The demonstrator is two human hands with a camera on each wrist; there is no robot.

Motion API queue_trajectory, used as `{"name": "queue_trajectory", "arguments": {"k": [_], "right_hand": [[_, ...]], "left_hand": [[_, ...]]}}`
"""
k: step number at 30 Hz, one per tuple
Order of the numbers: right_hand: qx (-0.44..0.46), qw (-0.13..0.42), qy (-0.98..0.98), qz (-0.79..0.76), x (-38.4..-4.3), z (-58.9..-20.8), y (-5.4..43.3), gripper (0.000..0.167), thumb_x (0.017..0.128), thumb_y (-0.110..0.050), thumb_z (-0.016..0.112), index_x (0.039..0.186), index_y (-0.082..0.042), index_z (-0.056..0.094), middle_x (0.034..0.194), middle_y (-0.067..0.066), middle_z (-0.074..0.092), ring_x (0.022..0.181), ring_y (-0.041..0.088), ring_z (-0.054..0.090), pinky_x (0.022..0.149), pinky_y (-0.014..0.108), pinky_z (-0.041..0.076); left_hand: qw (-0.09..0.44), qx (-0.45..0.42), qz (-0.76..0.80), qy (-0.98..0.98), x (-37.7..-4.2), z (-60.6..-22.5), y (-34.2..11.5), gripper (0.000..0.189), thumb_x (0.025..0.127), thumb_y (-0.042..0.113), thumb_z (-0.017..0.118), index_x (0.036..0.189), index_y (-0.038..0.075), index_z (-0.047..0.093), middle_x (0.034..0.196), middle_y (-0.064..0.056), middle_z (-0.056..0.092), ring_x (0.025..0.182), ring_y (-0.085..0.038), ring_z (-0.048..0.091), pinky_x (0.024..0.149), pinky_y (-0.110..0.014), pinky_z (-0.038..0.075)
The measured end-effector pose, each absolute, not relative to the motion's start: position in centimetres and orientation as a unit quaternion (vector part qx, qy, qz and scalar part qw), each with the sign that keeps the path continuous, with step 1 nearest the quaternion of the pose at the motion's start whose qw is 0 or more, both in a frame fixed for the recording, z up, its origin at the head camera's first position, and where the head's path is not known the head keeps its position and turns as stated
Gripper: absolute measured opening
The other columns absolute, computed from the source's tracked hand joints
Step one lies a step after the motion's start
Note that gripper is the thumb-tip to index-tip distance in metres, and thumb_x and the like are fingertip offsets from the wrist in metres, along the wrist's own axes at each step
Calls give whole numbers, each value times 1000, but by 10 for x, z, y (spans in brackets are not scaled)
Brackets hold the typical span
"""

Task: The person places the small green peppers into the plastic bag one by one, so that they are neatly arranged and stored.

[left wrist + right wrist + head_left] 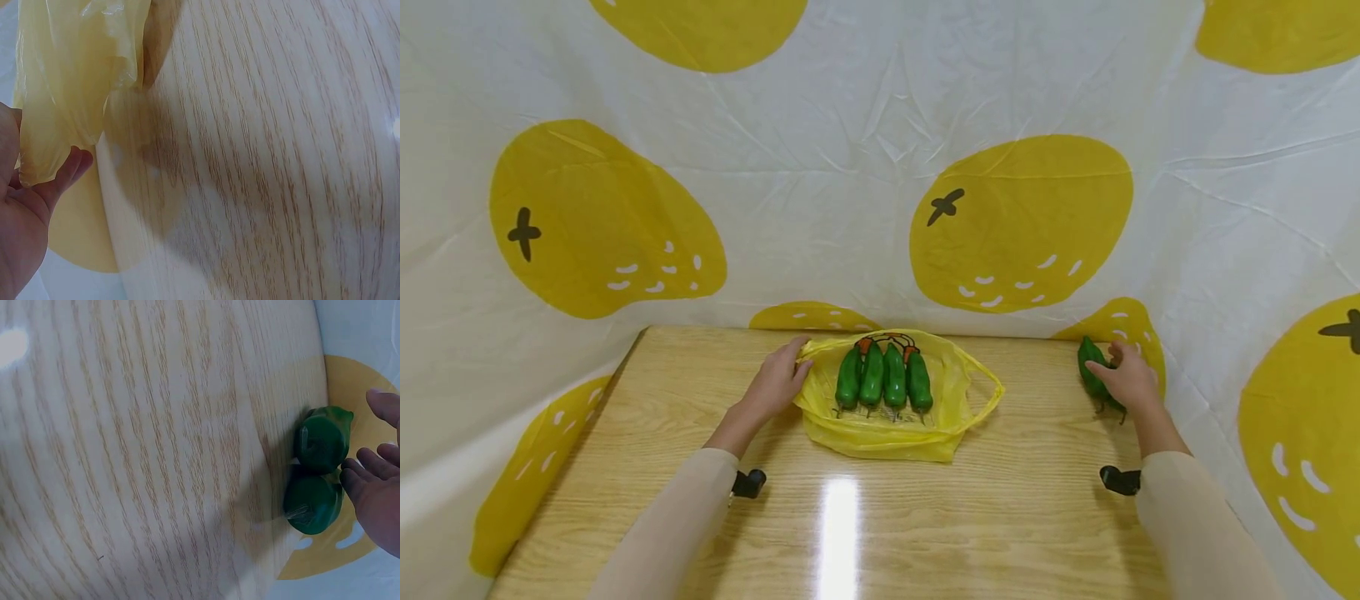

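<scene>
My left hand (779,377) pinches the left edge of a yellow plastic bag (880,444), and in the left wrist view the bag (78,69) hangs between thumb and fingers. Several green peppers (871,375) lie side by side in the bag's open mouth, stems toward me. At the far right of the table, my right hand (1129,379) hovers over two more green peppers, thumb and fingers spread apart. In the right wrist view those peppers, a farther one (322,440) and a nearer one (314,503), sit side by side with the fingertips (351,472) right at them.
The wooden table (1000,517) ends against a white cloth (820,225) with yellow fruit prints, which rises at the back and both sides. A loop handle (988,392) of the bag sticks out to the right. Glare shows near the table's front.
</scene>
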State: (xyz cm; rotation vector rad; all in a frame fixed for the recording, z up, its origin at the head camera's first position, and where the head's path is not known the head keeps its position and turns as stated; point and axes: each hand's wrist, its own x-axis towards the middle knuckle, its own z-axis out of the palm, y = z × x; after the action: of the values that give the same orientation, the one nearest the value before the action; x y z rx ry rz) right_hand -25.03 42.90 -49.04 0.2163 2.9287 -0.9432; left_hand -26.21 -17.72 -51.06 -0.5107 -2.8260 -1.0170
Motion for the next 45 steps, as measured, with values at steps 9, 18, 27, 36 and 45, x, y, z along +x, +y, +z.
{"name": "queue_trajectory", "arguments": {"k": [9,18,27,36,45], "right_hand": [[82,53,953,-287,-255,-493,423,82,109,-39,50,158,15,11,157,42,25,139,61,31,111,72,32],[82,28,954,-286,-256,-506,418,70,106,-22,55,155,16,23,156,39,33,138,59,35,113,72,29],[90,31,958,-271,-254,-517,413,70,105,-27,56,155,12,27,151,44,34,133,63,36,107,72,36],[118,39,946,-300,-254,-521,404,67,105,-18,48,159,9,21,156,41,29,136,62,34,108,71,36],[133,46,942,-306,-252,-519,403,70,102,-21,55,159,8,25,156,39,32,136,60,36,109,70,37]], "left_hand": [[47,-167,-327,-929,-263,-509,-176,48,106,14,59,150,-2,46,145,-25,58,134,-40,57,109,-55,50],[41,-163,-328,-930,-264,-508,-175,50,107,16,58,152,-1,44,147,-25,56,135,-41,56,107,-56,50],[45,-165,-325,-930,-264,-509,-175,49,107,14,57,152,-2,44,146,-26,56,132,-41,57,105,-56,52],[45,-165,-332,-928,-263,-510,-176,49,107,15,57,151,-2,45,144,-25,58,128,-40,61,102,-55,54],[45,-162,-327,-930,-261,-509,-174,50,107,15,58,151,-2,45,145,-26,57,131,-42,59,105,-56,52]]}}
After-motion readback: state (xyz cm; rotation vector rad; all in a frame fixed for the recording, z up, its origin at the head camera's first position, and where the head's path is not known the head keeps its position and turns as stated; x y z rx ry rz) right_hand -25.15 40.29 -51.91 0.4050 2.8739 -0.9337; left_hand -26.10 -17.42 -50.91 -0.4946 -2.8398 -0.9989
